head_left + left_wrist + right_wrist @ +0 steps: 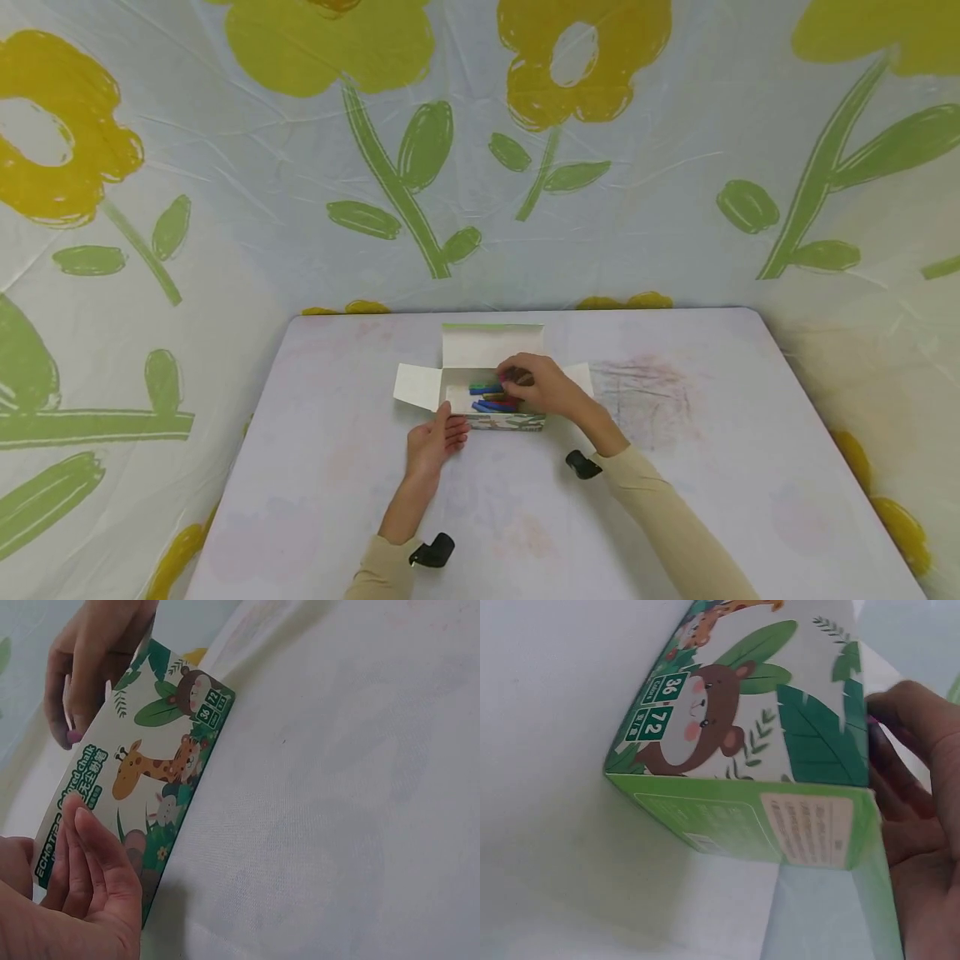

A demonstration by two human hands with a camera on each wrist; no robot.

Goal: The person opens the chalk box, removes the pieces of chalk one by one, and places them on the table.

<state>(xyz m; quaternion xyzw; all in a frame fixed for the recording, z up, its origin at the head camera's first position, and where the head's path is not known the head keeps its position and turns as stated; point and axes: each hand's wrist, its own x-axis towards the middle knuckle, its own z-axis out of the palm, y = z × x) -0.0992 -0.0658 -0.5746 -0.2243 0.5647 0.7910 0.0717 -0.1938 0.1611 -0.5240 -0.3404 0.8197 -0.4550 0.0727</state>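
Note:
An open cardboard box of colored chalk (pixel 506 422), printed with animals, stands on the table. At its front left corner my left hand (pixel 429 442) holds the box, fingers against the printed front and thumb at the top edge. My right hand (pixel 543 385) reaches over the right part of the box and pinches a pinkish-purple chalk stick (pixel 73 736) between thumb and fingers. Several blue, green and red chalk sticks (pixel 487 389) lie inside, partly hidden by the right hand. In the right wrist view, the box wall (pixel 817 727) hides part of that hand.
The box's lid (pixel 492 345) stands up at the back, and a side flap (pixel 417 387) sticks out left. Faint dark and reddish smudges (pixel 652 392) mark the white table cover right of the box. A flower-printed cloth (pixel 637 208) hangs behind the table.

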